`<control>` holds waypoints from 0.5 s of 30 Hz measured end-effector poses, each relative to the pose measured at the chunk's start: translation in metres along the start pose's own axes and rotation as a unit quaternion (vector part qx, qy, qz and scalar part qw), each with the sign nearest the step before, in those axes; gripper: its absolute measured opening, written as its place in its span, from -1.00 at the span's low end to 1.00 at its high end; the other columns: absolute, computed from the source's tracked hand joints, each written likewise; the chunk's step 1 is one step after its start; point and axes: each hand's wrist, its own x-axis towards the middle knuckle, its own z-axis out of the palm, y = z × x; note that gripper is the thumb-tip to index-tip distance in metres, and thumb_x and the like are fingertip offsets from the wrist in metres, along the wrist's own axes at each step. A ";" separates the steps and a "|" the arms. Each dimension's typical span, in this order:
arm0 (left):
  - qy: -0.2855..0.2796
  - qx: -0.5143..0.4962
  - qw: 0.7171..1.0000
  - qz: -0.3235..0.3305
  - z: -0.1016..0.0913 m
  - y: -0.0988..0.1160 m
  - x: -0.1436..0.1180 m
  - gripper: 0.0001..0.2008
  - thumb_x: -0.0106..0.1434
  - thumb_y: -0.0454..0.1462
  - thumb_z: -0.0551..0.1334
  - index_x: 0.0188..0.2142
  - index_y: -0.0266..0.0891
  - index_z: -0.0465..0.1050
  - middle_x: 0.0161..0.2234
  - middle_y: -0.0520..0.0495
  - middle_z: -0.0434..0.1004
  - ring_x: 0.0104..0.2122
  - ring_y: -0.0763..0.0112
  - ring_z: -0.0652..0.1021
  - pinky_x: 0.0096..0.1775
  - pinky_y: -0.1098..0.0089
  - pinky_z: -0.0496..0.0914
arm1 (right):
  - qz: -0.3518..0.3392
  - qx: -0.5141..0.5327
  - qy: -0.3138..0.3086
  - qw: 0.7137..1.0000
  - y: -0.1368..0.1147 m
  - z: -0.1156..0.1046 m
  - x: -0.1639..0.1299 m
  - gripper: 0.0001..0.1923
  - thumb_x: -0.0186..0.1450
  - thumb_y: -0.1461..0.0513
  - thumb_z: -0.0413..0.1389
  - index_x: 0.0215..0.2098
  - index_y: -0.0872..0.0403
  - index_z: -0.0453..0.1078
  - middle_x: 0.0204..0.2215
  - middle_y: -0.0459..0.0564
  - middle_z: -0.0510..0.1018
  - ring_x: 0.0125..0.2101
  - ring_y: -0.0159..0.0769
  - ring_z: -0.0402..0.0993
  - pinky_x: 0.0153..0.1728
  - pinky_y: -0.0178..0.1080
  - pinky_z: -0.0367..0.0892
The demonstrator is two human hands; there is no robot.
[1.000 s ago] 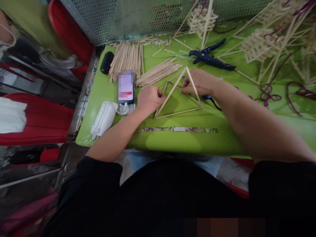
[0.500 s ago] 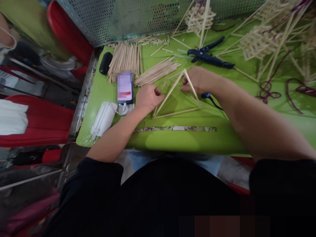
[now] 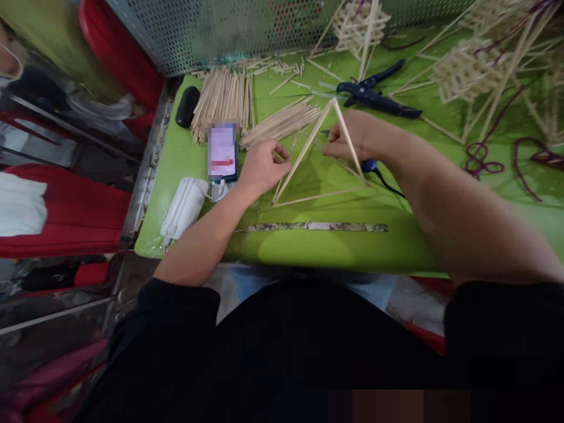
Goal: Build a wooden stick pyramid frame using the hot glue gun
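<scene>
A pyramid-like frame of thin wooden sticks (image 3: 304,152) stands on the green table between my hands, its pale apex pointing up. My left hand (image 3: 267,165) is at the frame's left side, thumb and forefinger apart, close to a slanting stick; I cannot tell if they touch it. Behind the right slanting stick, my right hand (image 3: 355,136) has its fingers pinched together. A thin dark tip (image 3: 325,132) pokes out at those fingers, the rest hidden. Under the right wrist shows a blue piece with a black cord (image 3: 369,166), partly covered.
Two stick bundles (image 3: 224,100) lie behind my left hand, near a phone (image 3: 222,151) and a white charger-like block (image 3: 184,207). Dark blue cutters (image 3: 379,95) are at the back. A flat strip (image 3: 317,226) lies in front. Finished-looking stick structures (image 3: 473,70) and purple cord (image 3: 480,164) occupy the right.
The frame's apex has risen and stands more upright. My left thumb and forefinger have parted from a pinch. My right hand has shifted slightly up in view.
</scene>
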 end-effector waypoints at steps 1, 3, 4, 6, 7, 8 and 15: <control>-0.007 -0.012 1.000 -0.005 -0.001 0.000 0.000 -0.93 0.26 -0.27 0.38 -0.25 -0.13 0.54 -0.36 0.03 0.66 -0.37 0.40 0.63 -0.27 0.36 0.49 | 0.009 -0.021 0.007 1.000 -0.003 -0.001 -0.002 -0.68 0.38 0.12 0.19 -0.52 0.02 0.36 -0.49 0.09 0.54 -0.35 -0.18 0.40 -0.25 -0.07 0.23; -0.020 -0.034 0.999 -0.019 -0.005 0.001 0.000 -0.93 0.30 -0.27 0.37 -0.23 -0.12 0.53 -0.38 0.02 0.64 -0.39 0.40 0.63 -0.30 0.36 0.49 | 0.019 -0.056 0.016 0.998 -0.010 -0.003 -0.007 -0.68 0.39 0.12 0.17 -0.51 0.03 0.39 -0.48 0.08 0.55 -0.39 -0.22 0.40 -0.30 -0.08 0.24; -0.028 -0.042 0.998 -0.027 -0.006 0.002 0.000 -0.93 0.31 -0.27 0.36 -0.21 -0.12 0.53 -0.38 0.02 0.64 -0.40 0.40 0.63 -0.30 0.36 0.50 | 0.022 -0.064 0.016 0.998 -0.013 -0.004 -0.008 -0.68 0.39 0.13 0.16 -0.52 0.03 0.39 -0.47 0.08 0.56 -0.40 -0.23 0.40 -0.31 -0.09 0.25; -0.042 -0.056 0.997 -0.042 -0.009 0.002 0.001 -0.93 0.34 -0.27 0.36 -0.18 -0.13 0.53 -0.38 0.02 0.64 -0.40 0.40 0.64 -0.29 0.35 0.52 | 0.029 -0.063 0.017 0.997 -0.017 -0.006 -0.011 -0.70 0.38 0.15 0.16 -0.51 0.04 0.40 -0.47 0.07 0.57 -0.41 -0.24 0.41 -0.33 -0.10 0.25; -0.045 -0.063 0.996 -0.047 -0.010 0.003 0.001 -0.92 0.34 -0.27 0.36 -0.17 -0.13 0.53 -0.37 0.01 0.64 -0.39 0.40 0.65 -0.28 0.35 0.53 | 0.033 -0.058 0.018 0.998 -0.019 -0.007 -0.012 -0.71 0.38 0.16 0.16 -0.51 0.04 0.42 -0.48 0.07 0.58 -0.42 -0.24 0.41 -0.35 -0.11 0.25; -0.046 -0.070 0.995 -0.050 -0.010 0.003 0.002 -0.91 0.35 -0.27 0.36 -0.16 -0.13 0.53 -0.37 0.01 0.65 -0.38 0.39 0.65 -0.27 0.34 0.54 | 0.036 -0.050 0.019 0.998 -0.020 -0.008 -0.013 -0.72 0.38 0.16 0.16 -0.50 0.04 0.43 -0.48 0.06 0.58 -0.44 -0.26 0.40 -0.37 -0.12 0.23; -0.037 -0.126 0.991 -0.032 -0.012 0.002 0.001 -0.90 0.35 -0.35 0.34 -0.17 -0.14 0.50 -0.37 0.03 0.62 -0.37 0.44 0.66 -0.24 0.37 0.56 | 0.044 0.000 -0.017 0.999 -0.015 -0.011 -0.011 -0.74 0.35 0.20 0.19 -0.50 0.08 0.51 -0.54 -0.01 0.59 -0.52 -0.35 0.35 -0.43 -0.18 0.18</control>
